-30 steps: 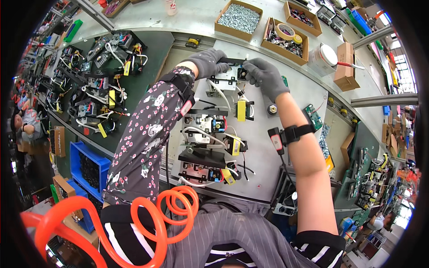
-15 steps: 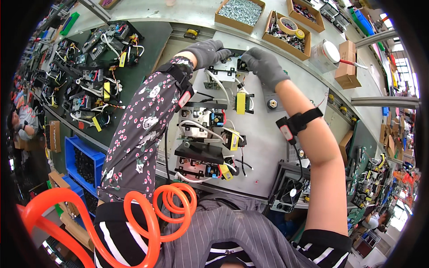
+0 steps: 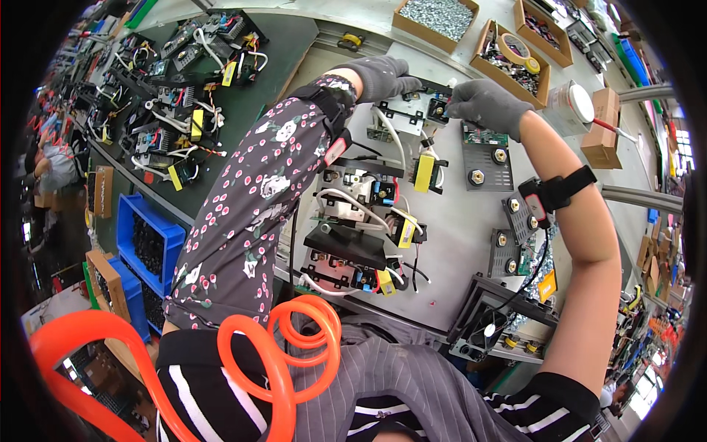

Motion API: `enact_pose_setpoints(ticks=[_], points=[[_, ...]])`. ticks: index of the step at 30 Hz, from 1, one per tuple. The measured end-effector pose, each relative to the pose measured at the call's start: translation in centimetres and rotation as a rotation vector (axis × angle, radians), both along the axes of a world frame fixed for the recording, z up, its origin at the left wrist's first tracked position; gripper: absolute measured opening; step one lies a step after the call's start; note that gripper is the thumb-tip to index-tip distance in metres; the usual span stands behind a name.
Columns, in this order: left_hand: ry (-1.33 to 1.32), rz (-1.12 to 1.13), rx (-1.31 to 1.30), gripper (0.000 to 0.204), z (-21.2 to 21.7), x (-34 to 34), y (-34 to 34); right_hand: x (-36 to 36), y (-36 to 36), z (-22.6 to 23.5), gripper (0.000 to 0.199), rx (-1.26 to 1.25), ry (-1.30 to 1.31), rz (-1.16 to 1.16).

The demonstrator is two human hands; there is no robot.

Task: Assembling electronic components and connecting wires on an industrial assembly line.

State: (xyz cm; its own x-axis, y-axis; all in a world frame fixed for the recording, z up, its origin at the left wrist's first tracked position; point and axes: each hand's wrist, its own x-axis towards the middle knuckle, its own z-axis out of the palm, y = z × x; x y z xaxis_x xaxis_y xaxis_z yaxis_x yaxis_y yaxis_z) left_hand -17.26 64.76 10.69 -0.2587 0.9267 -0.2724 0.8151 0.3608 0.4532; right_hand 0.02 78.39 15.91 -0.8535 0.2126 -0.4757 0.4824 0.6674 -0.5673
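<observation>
Both my hands wear grey gloves and meet at the far end of a grey metal panel (image 3: pixel 449 243) that carries black parts, white cables and yellow tags. My left hand (image 3: pixel 383 77) rests on a small black bracket (image 3: pixel 401 118) with a white cable at the panel's top. My right hand (image 3: pixel 486 107) pinches a small black component (image 3: pixel 438 110) next to it, fingers closed on the part. A green circuit board (image 3: pixel 486 155) with round knobs lies just under my right hand. A black strap with a device (image 3: pixel 549 195) circles my right forearm.
Cardboard boxes hold small metal screws (image 3: pixel 438 15) and a tape roll (image 3: pixel 515 48) behind the panel. A white round tub (image 3: pixel 574 107) stands at the right. More wired assemblies (image 3: pixel 177 125) lie on the green mat at left, blue bins (image 3: pixel 147 243) below. An orange coiled hose (image 3: pixel 294 346) hangs near my chest.
Both hands stay at the far end of the panel. My right hand has shifted a little right and closed its fingertips on the small black component; the view has moved slightly.
</observation>
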Motion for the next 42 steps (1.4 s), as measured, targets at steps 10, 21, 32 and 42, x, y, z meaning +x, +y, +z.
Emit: enact_pose_setpoints(ticks=[10, 21, 32, 42], points=[[0.056, -0.004, -0.068, 0.049, 0.8, 0.7, 0.0, 0.2, -1.8, 0.2, 0.019, 0.179, 0.059, 0.139], [0.112, 0.001, 0.03, 0.048, 0.4, 1.5, -0.4, 3.3, -5.0, -2.7, 0.015, 0.668, 0.354, 0.252], [0.033, 0.014, 0.026, 0.044, 0.5, 1.5, -0.4, -0.3, -6.0, -0.7, 0.021, 0.587, -0.052, 0.326], [-0.201, 0.082, -0.022, 0.042, -0.2, 0.3, -1.1, 1.9, -2.6, 0.8, 0.024, 0.132, 0.095, -0.091]])
